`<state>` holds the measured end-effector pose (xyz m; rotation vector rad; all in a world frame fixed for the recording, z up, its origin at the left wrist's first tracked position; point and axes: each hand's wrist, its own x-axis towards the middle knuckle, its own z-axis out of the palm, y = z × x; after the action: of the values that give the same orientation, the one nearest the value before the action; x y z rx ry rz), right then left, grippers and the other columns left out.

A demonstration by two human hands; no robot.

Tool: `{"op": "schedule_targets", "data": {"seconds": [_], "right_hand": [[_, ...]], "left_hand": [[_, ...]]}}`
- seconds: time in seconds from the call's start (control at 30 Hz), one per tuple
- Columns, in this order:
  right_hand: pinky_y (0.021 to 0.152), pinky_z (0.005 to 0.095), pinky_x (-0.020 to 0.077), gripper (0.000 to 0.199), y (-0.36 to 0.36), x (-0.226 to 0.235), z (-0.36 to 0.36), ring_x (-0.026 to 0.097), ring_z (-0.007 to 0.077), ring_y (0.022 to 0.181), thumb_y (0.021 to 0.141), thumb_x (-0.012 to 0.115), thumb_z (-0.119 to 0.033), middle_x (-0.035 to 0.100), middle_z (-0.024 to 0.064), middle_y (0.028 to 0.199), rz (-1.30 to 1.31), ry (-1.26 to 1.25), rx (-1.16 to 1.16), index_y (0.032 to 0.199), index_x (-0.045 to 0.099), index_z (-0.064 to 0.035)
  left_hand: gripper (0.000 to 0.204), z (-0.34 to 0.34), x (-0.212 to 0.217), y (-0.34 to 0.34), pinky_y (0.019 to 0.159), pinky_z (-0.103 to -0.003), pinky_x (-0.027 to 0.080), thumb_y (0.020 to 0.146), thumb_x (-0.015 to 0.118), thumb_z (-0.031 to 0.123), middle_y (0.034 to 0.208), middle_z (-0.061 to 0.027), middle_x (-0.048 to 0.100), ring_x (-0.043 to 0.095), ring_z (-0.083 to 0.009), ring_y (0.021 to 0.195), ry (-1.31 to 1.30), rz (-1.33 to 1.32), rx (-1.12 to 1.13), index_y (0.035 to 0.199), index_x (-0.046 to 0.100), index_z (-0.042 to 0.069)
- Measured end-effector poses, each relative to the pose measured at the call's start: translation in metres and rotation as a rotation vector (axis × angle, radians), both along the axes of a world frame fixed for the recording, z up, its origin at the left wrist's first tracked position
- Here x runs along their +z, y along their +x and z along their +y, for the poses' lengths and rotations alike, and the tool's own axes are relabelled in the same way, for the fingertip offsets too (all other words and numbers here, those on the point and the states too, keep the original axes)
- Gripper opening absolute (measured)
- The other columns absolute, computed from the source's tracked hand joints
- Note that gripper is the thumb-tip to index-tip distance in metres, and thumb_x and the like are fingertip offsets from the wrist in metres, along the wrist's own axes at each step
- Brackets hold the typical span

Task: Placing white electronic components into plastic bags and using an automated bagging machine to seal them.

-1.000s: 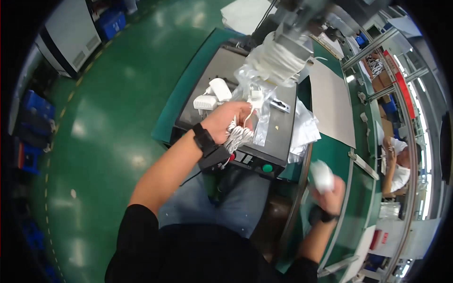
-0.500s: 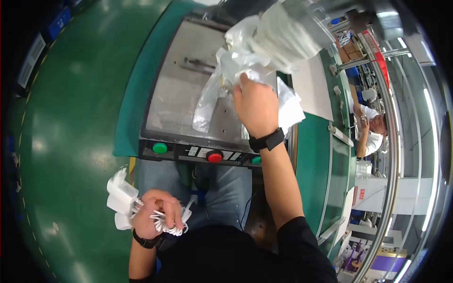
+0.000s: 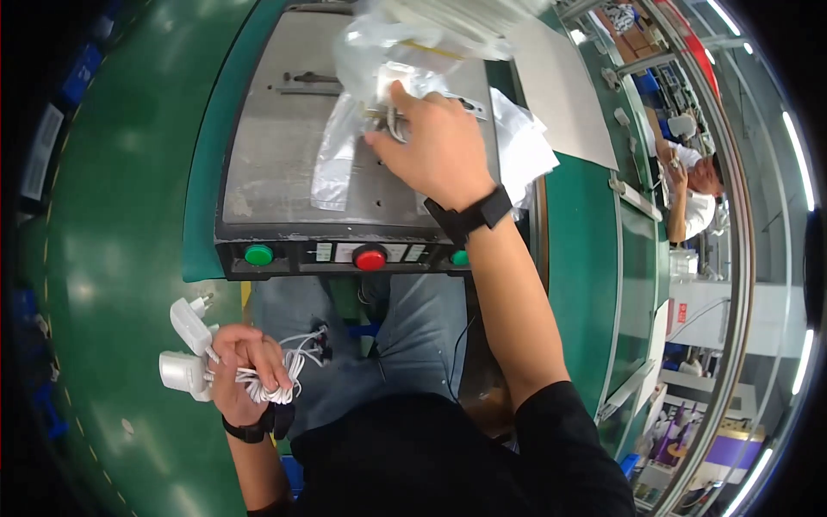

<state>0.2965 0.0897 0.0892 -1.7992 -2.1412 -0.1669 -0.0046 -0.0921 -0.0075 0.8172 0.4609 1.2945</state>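
Observation:
In my left hand [image 3: 245,366], low at the left, the fingers are closed round coiled white cables [image 3: 274,383]. Two white power adapters [image 3: 188,326] on these cables stick out past its left side, one showing metal plug pins. Over the metal-topped machine [image 3: 267,155], my right hand [image 3: 435,142] has its thumb and forefinger spread around a white cord. Its forefinger reaches a small white block [image 3: 394,79], partly covered by a clear plastic bag [image 3: 362,52]. The curled fingers hide part of the cord.
Along the machine's front sit a red button [image 3: 369,258] and a green button [image 3: 258,255], with another green one at the right. White plastic sheets [image 3: 521,142] lie beside it. A blurred pale stack [image 3: 465,21] is at the top. Another person [image 3: 689,185] works at the far right.
The view has shifted, so the machine appears further left and higher. My right hand's thumb and forefinger have spread around the cord. My left hand still holds the adapter cables, the adapters now showing more clearly.

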Motion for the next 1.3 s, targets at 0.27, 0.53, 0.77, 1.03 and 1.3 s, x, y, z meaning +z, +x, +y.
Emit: {"op": "schedule_targets", "data": {"seconds": [0.27, 0.53, 0.77, 1.03, 1.3], "right_hand": [[0.085, 0.0443, 0.0529, 0.043, 0.073, 0.02, -0.046, 0.065, 0.0391, 0.094, 0.085, 0.074, -0.036, 0.068, 0.019, 0.103, 0.229, 0.17, 0.183, 0.121, 0.073, -0.0112], [0.069, 0.0454, 0.0516, 0.023, 0.076, -0.035, -0.167, 0.065, 0.035, 0.082, 0.086, 0.074, -0.025, 0.062, 0.0134, 0.093, 0.47, 0.252, -0.115, 0.092, 0.067, -0.0048], [0.069, 0.0456, 0.0533, 0.025, 0.043, -0.012, -0.193, 0.066, 0.0351, 0.082, 0.085, 0.073, -0.029, 0.063, 0.0127, 0.091, 0.573, -0.139, 0.087, 0.093, 0.069, -0.0063], [0.07, 0.0376, 0.0535, 0.013, 0.077, -0.024, -0.176, 0.068, 0.0294, 0.077, 0.088, 0.073, -0.013, 0.069, 0.015, 0.084, 0.843, -0.065, -0.01, 0.093, 0.073, -0.0005], [0.068, 0.0414, 0.0533, 0.014, 0.076, -0.028, -0.179, 0.068, 0.0325, 0.077, 0.089, 0.072, -0.019, 0.069, 0.0139, 0.084, 0.725, -0.065, -0.02, 0.091, 0.073, -0.0052]], "left_hand": [[0.053, -0.001, 0.046, 0.048, 0.058, -0.03, 0.04, 0.111, 0.03, 0.036, 0.061, -0.0074, 0.056, 0.053, -0.0196, 0.048, 0.143, -0.223, -0.08, 0.143, 0.043, -0.004], [0.057, -0.016, 0.052, 0.06, 0.055, -0.027, 0.038, 0.109, 0.041, 0.03, 0.067, -0.0032, 0.045, 0.046, -0.0137, 0.054, 0.049, 0.098, 0.119, 0.152, 0.03, -0.006], [0.063, -0.018, 0.067, 0.076, 0.053, -0.027, 0.039, 0.107, 0.044, 0.033, 0.068, -0.0024, 0.043, 0.043, -0.0125, 0.053, -0.035, 0.139, 0.271, 0.155, 0.026, -0.003], [0.04, 0.013, 0.056, 0.071, 0.056, -0.032, 0.049, 0.101, 0.048, 0.022, 0.072, -0.0084, 0.055, 0.057, -0.0189, 0.062, -0.084, 0.108, 0.092, 0.134, 0.05, -0.002], [0.037, 0.044, 0.044, 0.059, 0.074, -0.031, 0.051, 0.1, 0.054, 0.023, 0.087, -0.0073, 0.063, 0.06, -0.0164, 0.077, -0.063, 0.295, 0.228, 0.129, 0.053, -0.001]]}}
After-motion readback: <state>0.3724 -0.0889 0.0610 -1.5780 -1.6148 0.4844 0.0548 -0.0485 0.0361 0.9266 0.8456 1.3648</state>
